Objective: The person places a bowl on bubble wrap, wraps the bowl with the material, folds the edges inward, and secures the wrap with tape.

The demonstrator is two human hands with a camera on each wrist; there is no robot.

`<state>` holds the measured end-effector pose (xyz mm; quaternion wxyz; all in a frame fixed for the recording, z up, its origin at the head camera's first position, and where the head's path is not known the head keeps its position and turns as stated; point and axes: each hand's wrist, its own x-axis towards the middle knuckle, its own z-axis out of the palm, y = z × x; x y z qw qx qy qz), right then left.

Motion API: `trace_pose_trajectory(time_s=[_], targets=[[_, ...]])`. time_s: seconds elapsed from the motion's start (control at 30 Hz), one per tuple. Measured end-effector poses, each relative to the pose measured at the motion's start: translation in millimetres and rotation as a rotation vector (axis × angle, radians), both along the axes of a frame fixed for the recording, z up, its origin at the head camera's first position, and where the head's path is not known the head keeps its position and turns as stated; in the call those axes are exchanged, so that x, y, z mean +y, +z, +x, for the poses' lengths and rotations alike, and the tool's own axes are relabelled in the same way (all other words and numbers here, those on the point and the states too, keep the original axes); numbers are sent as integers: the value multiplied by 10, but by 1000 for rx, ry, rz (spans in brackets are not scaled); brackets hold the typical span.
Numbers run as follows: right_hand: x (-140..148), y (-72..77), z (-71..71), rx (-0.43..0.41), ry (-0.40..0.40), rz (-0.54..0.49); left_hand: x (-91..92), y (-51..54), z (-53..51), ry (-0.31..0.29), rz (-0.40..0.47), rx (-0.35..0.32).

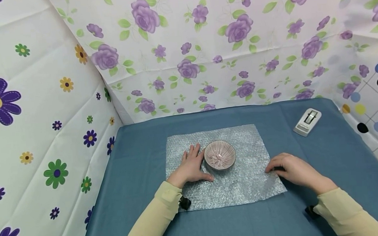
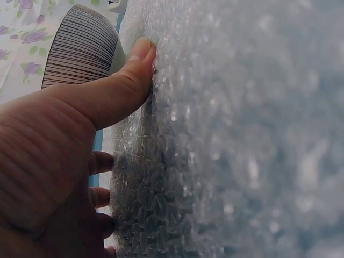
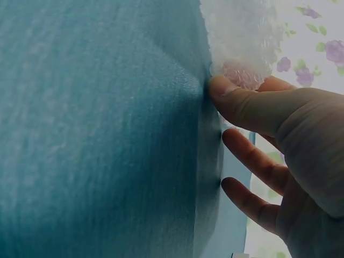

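Note:
A small bowl with dark radiating stripes stands upright on a sheet of bubble wrap. Beside the bowl, my left hand rests on the sheet with its fingers spread. In the left wrist view, the thumb presses on the bubble wrap close to the striped outside of the bowl. My right hand pinches the sheet's right edge. Seen from the right wrist, thumb and forefinger hold the bubble wrap between them, and the other fingers stay off it.
A blue cloth covers the table under the sheet. Toward the back right lies a white oblong object with a dark-framed slot; its kind is unclear. Flower-printed sheets hang behind and at the left, with a dotted one at the right.

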<state>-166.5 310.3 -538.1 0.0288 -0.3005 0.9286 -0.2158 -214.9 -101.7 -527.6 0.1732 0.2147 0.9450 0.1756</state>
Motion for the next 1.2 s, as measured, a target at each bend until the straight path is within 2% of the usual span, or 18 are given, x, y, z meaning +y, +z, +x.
trace_pose_trajectory(time_s=[0.43, 0.8, 1.07, 1.2], targets=[[-1, 6, -47, -12, -8, 0, -7, -2, -3, -1, 22, 8], [3, 2, -88, -59, -29, -47, -5, -22, -9, -3, 15, 10], [-45, 12, -90, -7, -59, -36, -2, -2, 4, -4, 20, 4], [-73, 20, -100, -17, -79, -46, -2, -2, 8, -5, 14, 6]])
